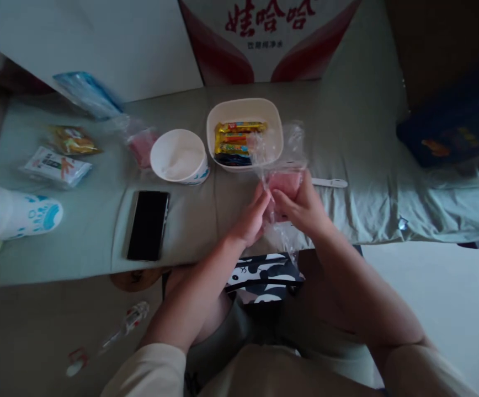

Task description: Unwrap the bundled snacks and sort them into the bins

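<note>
A flat pink block in clear plastic wrapping (286, 183) is between my two hands, just in front of the cream plastic tub (275, 118). My left hand (256, 215) is closed on the wrapping at its left side. My right hand (303, 207) grips it from the right, with the thumb across the pink face. Loose clear film sticks up over the tub's edge and hangs down below my hands. Inside the tub lie several snack sticks in yellow wrappers (235, 138). Behind my right hand a white plastic utensil (330, 182) lies on the cloth.
Left of the tub stand a white paper cup (179, 157) and another pink wrapped pack (140, 146). A black phone (148, 226) lies near the front edge. Farther left are snack packets (59, 165) and a stack of cups on its side (24, 214). A printed carton (264, 44) stands behind.
</note>
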A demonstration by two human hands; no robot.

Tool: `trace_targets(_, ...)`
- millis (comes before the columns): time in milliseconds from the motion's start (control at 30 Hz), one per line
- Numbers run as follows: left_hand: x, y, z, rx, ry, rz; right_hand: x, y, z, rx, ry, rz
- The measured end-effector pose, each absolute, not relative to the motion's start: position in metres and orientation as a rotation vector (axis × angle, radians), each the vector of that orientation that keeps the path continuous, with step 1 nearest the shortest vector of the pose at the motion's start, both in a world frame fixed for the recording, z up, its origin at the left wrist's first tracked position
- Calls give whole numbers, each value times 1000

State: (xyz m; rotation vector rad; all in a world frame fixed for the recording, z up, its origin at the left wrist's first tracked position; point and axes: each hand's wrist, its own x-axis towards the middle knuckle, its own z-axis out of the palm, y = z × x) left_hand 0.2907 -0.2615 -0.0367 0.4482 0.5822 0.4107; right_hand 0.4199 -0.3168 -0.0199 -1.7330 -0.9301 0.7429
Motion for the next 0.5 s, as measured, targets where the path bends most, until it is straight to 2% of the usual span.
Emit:
trace_targets(267,287,-249,-42,469,544,160,435,-317,-17,-1709,-946,843)
trace_targets(500,281,-248,-35,560,577,267,445,-319,-18,-1794,-1232,936)
